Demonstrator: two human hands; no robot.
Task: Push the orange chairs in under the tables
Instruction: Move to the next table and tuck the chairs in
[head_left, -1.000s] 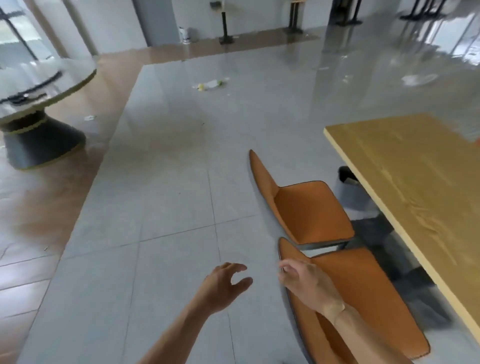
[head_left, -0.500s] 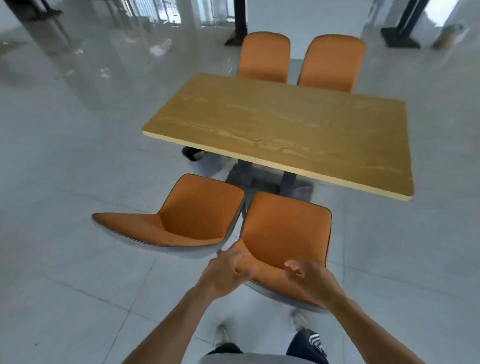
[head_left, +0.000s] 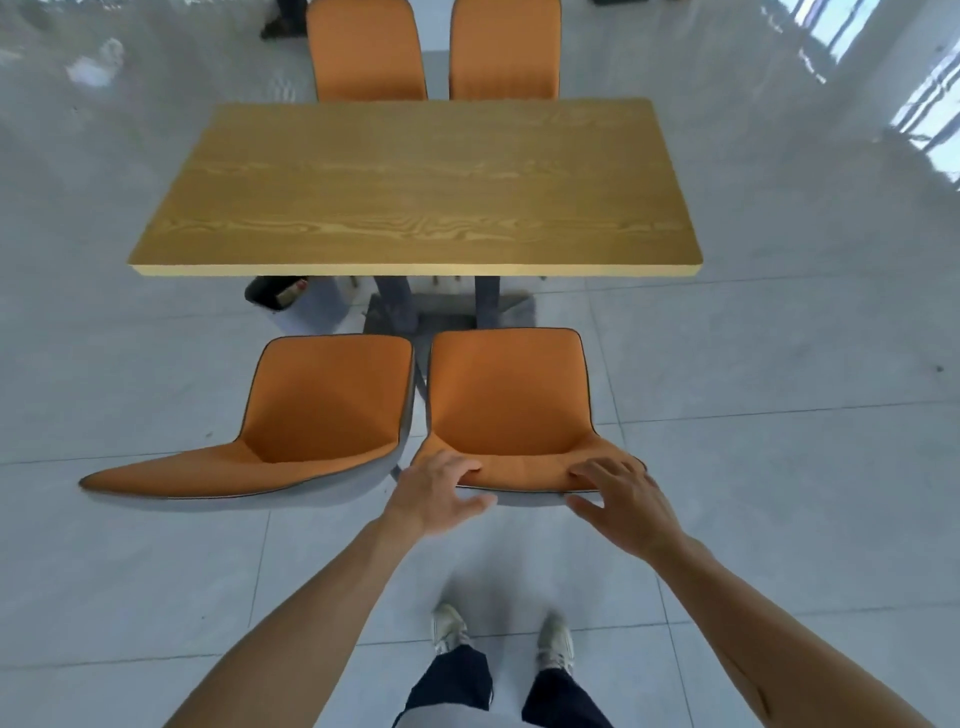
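Note:
A rectangular wooden table (head_left: 415, 187) stands ahead of me. On its near side are two orange chairs pulled out from it. The right chair (head_left: 506, 395) faces the table squarely, its backrest top toward me. My left hand (head_left: 436, 493) grips the left end of that backrest, fingers over the edge and thumb behind. At the right end my right hand (head_left: 621, 506) rests with fingers on the top edge. The left chair (head_left: 322, 400) is turned askew, its backrest sweeping out to the left. Two more orange chairs (head_left: 366, 49) (head_left: 504, 49) stand at the table's far side.
The table's dark pedestal base (head_left: 447, 306) sits under it, with a black bin (head_left: 272, 291) beside it on the left. My feet (head_left: 449, 626) stand on grey floor tiles just behind the chair. Open floor lies on both sides.
The view has swung from the table's side to face it squarely. Both hands have come from open air onto the right chair's backrest, spreading to its two ends.

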